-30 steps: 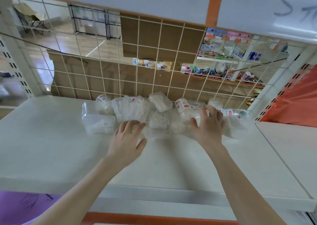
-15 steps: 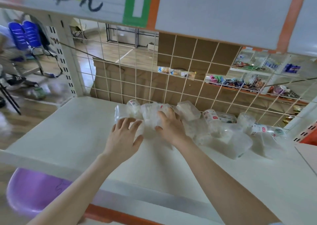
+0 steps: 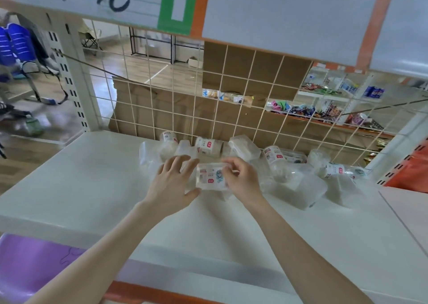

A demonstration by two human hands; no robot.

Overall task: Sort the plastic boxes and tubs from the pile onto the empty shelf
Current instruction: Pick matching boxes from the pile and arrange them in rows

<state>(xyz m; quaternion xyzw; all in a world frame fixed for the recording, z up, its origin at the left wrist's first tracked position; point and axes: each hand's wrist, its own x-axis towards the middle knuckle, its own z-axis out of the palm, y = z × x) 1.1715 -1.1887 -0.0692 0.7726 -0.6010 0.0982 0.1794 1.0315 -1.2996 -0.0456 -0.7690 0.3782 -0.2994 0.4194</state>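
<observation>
A pile of clear plastic boxes and tubs (image 3: pixel 289 178) lies along the back of the white shelf (image 3: pixel 92 188), against the wire grid. My right hand (image 3: pixel 240 178) grips a small clear box with a red-and-white label (image 3: pixel 210 176), lifted a little above the shelf in front of the pile. My left hand (image 3: pixel 173 183) is beside the box's left edge, fingers spread and straight, thumb near its lower corner. Several labelled round tubs (image 3: pixel 208 145) lie on their sides behind my hands.
A wire grid panel (image 3: pixel 231 109) backs the shelf, with brown cardboard behind it. An upper shelf edge with paper signs (image 3: pixel 278 14) hangs overhead. A white upright post (image 3: pixel 74 76) stands at the left. A purple surface (image 3: pixel 34 259) shows below the shelf's front edge.
My right hand moved left from the pile's right side, then pulled a labelled clear box out and toward me. My left hand stayed beside it. My head turned left.
</observation>
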